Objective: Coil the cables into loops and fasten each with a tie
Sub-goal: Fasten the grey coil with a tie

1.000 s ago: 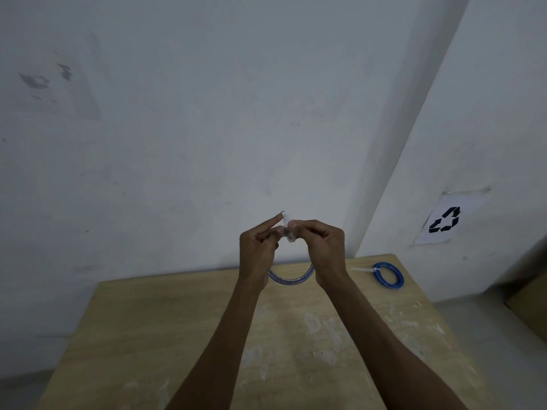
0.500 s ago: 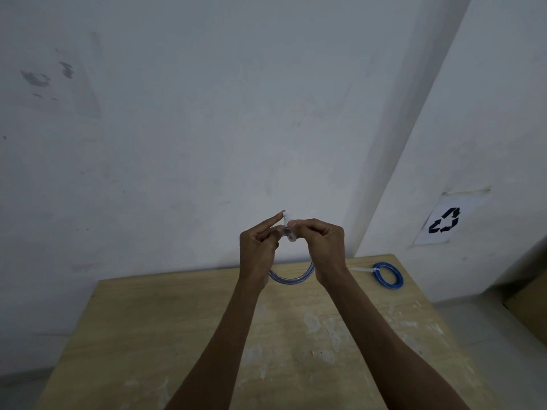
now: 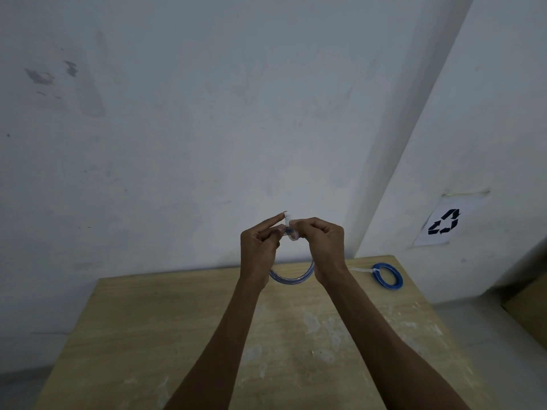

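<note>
Holding the coil (image 3: 291, 279) up over the far edge of the tabletop (image 3: 177, 321), you have both hands at its top, where a white tie (image 3: 288, 224) crosses the strands. Your left hand (image 3: 259, 247) pinches the coil just beside the tie, with the forefinger stretched out along the tie's tip. Your right hand (image 3: 321, 244) pinches the tie from the other side, fingers curled in. The lower arc of the coil hangs free between your wrists, and only that part shows plainly.

Expect the coil to be light and springy. Its smooth blue-and-clear jacket looks slippery, so the turns will likely fan apart if your pinch eases. Hold it where you do now, at the bunch of strands under the tie, not on the hanging arc, which would sag and twist. The tie looks like a thin, fairly stiff strip that is easy to lose between fingertips. Grip it close to the strands, where a pull should draw it snug. Whether its end is already threaded is too small to tell.

At the far right of the tabletop lies a second, blue coil (image 3: 387, 275), seemingly tied, with its white tail (image 3: 359, 270) pointing left.
</note>
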Tool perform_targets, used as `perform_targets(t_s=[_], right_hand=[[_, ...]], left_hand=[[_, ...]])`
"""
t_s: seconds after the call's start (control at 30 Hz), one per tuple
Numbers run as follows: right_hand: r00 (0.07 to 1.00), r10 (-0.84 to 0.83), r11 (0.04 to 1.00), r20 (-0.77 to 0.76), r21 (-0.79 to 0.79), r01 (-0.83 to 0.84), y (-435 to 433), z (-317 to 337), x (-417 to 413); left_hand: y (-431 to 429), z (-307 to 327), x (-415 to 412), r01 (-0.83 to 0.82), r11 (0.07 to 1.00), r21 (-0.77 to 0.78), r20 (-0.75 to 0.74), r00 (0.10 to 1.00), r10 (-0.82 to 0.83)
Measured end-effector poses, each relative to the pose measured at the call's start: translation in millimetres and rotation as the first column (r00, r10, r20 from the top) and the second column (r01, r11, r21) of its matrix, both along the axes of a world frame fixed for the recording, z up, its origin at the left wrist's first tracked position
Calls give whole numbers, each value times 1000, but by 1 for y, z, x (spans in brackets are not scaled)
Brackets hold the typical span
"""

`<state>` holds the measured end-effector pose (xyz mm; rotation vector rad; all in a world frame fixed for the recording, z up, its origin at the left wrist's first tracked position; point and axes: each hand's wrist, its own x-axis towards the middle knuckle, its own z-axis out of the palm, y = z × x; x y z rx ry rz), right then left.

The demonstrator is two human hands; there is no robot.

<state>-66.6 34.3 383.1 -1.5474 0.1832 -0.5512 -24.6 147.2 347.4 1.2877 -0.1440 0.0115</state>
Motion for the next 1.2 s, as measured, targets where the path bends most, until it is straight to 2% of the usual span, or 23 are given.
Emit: perform_targets(t_s=[0.27, 0.4, 0.53, 0.67, 0.73, 0.97, 1.07, 1.2], right_hand=[[1000, -3, 999, 6, 36, 3, 0, -3, -1], [996, -88, 995, -4, 55, 88, 2, -5, 0], [989, -132, 989, -63, -73, 128, 5, -8, 5], [990, -72, 989, -125, -134, 55, -5, 7, 10], [988, -36, 994, -147, -107, 20, -11, 16, 12], [972, 51, 987, -229, 160, -14, -21, 33, 25], [979, 42, 984, -202, 176, -6, -26, 36, 33], [971, 27, 985, -238, 170, 14, -25, 26, 36]], left_hand=[[2, 1, -3, 7, 998, 66, 57, 998, -11], [2, 2, -7, 27, 996, 81, 91, 995, -34], [0, 0, -5, -10, 992, 127, 95, 996, -2], [1, -1, -4, -6, 988, 155, 92, 996, -8], [2, 1, -5, 3, 988, 157, 111, 994, -20], [0, 6, -4, 34, 966, 257, 199, 976, -88], [-1, 6, -9, 35, 959, 282, 247, 963, -108], [-1, 2, -5, 18, 954, 301, 243, 965, -95]])
